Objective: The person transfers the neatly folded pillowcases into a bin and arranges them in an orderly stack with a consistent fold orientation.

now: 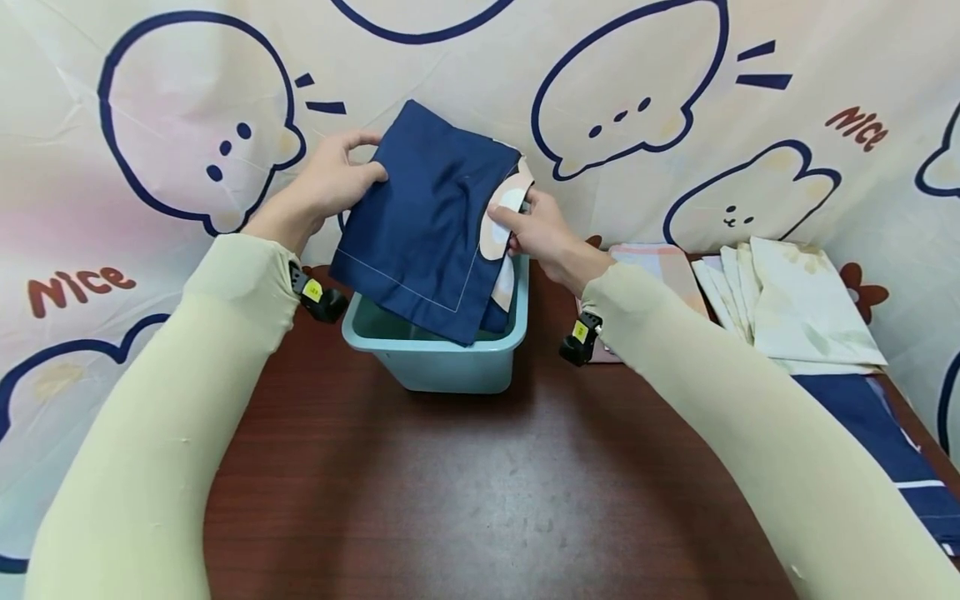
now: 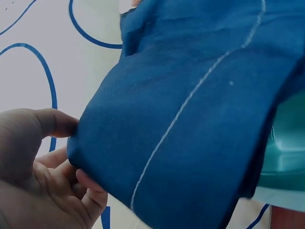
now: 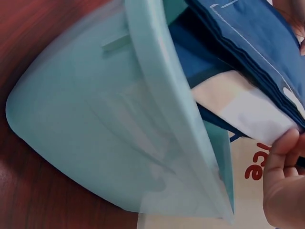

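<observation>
Soft Cloth, Pinched at Two Edges, Above the Tub

The blue cloth (image 1: 431, 208) is over the tub (image 1: 450, 368), tilted, with its lower corner in front of the near rim; whether it touches this rim, one cannot tell. The tub stands on the table (image 1: 465, 483).

The left hand (image 1: 337, 173) pinches the left edge, the thumb on the near face and other fingers behind the edge. The right hand (image 1: 543, 229) pinches the right edge at a pale patch (image 1: 492, 242), between thumb and fingers.

The cloth looks thin, soft and probably light. It makes shallow wrinkles in the middle, but it seems to keep a rather flat shape, perhaps because it is folded: the right wrist view shows several layers lying together at one edge. It does not look fragile, and for bare fingers it is probably not very slippery. The likely difficulty is that the layers slide apart or the fold falls loose.

Therefore a good hold takes all layers together, at two opposite edges or corners, with the thumb flat on top. A grip on only one layer would probably let the others hang down. The white line (image 2: 176, 117) near the border could help to keep the edges straight.
</observation>
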The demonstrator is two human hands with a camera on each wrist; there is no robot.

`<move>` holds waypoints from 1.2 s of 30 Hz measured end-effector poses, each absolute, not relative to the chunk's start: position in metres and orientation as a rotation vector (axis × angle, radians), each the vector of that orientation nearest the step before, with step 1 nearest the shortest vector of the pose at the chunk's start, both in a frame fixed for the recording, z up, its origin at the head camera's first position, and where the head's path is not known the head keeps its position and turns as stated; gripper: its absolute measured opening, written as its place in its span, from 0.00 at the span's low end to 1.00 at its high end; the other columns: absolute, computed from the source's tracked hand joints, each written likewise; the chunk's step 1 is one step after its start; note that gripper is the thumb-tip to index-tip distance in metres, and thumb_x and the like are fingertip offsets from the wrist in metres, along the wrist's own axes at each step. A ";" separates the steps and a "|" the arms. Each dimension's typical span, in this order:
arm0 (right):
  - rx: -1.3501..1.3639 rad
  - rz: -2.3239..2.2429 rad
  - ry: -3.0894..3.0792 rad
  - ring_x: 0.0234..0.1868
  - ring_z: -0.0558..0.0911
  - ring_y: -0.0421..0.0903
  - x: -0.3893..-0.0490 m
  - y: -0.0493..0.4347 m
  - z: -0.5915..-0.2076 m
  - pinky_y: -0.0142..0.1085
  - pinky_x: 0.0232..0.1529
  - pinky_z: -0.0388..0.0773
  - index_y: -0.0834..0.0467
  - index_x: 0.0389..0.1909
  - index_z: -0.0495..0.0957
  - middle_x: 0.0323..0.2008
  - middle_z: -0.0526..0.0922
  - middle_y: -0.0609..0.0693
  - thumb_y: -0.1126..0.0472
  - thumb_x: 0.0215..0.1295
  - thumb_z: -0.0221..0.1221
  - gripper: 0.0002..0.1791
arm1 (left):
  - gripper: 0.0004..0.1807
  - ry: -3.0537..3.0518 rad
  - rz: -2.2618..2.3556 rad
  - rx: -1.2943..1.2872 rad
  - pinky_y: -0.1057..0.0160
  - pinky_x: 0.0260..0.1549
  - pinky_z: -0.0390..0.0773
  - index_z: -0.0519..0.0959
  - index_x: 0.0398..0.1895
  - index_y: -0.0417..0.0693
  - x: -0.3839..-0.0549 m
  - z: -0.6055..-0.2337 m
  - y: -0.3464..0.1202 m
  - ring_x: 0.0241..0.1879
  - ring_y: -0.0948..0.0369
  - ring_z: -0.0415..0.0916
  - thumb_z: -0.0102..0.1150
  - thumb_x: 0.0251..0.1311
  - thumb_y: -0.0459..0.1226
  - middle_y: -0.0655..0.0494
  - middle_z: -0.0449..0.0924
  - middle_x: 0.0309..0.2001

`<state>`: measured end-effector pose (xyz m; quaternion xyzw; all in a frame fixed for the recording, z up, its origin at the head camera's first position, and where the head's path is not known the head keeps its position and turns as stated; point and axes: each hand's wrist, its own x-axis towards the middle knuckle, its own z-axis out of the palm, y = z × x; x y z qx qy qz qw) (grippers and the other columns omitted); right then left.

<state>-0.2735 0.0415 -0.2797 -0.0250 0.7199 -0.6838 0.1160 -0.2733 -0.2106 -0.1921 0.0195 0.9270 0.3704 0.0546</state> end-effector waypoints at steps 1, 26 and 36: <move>-0.079 -2.013 2.118 0.16 0.68 0.38 -0.274 0.041 -0.281 0.28 0.25 0.74 0.53 0.56 0.67 0.21 0.74 0.43 0.55 0.68 0.57 0.18 | 0.30 2.821 1.121 0.063 0.62 0.48 0.73 0.56 0.74 0.63 -0.274 -0.193 -0.210 0.47 0.63 0.77 0.43 0.69 0.43 0.45 0.76 0.62; -0.047 -1.742 2.222 0.17 0.74 0.39 -0.272 0.033 -0.294 0.28 0.23 0.76 0.55 0.57 0.67 0.18 0.74 0.47 0.56 0.68 0.57 0.19 | 0.31 2.781 0.910 0.069 0.59 0.43 0.74 0.55 0.73 0.47 -0.277 -0.228 -0.209 0.40 0.55 0.73 0.44 0.69 0.42 0.44 0.73 0.52; -0.076 -1.628 2.253 0.16 0.71 0.40 -0.272 0.030 -0.295 0.29 0.23 0.74 0.54 0.59 0.65 0.18 0.72 0.47 0.55 0.69 0.56 0.20 | 0.27 2.756 0.834 0.085 0.66 0.25 0.72 0.57 0.68 0.44 -0.275 -0.239 -0.212 0.26 0.61 0.68 0.47 0.69 0.41 0.44 0.68 0.49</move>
